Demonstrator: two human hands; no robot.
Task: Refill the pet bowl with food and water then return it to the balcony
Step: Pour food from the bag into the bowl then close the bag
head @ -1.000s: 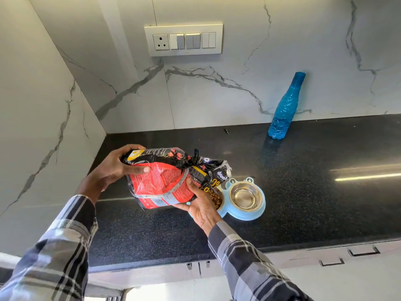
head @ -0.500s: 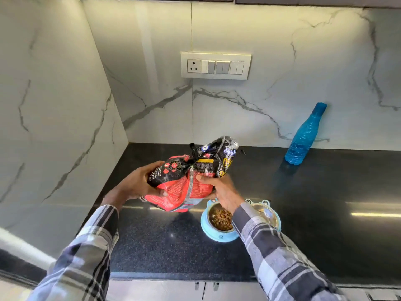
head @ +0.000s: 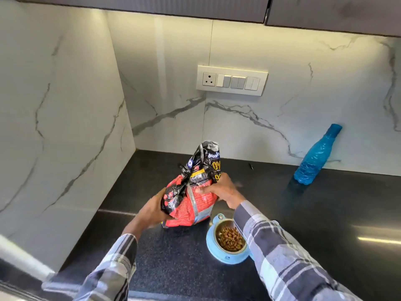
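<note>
Holding the food bag (head: 191, 198) upright over the dark counter (head: 325, 213), both hands are wrapped on it; the left hand (head: 152, 210) grips the lower left side near the base, and the right hand (head: 223, 190) grips the upper right side just under the crumpled neck, thumb across the front. Whether the bag's base touches the counter I cannot tell. Beside it, lower right, sits the pet bowl (head: 225, 255) — a blue plastic holder with a steel cup of brown kibble (head: 231, 238) showing; its second cup is hidden behind the right sleeve (head: 282, 246), so the water side cannot be judged.

Judging by the creases, the bag is soft, slick film with loose contents; it will sag and shift, so it is best held low at the body with a second hold at the neck, the mouth kept up. The bowl looks light and rigid, but would be sloshy once watered — likely best carried level with two hands at opposite ends of the blue rim. A blue water bottle (head: 314, 159) leans against the marble wall (head: 260, 131), well apart; ribbed plastic, probably easiest taken at the waist.
</note>
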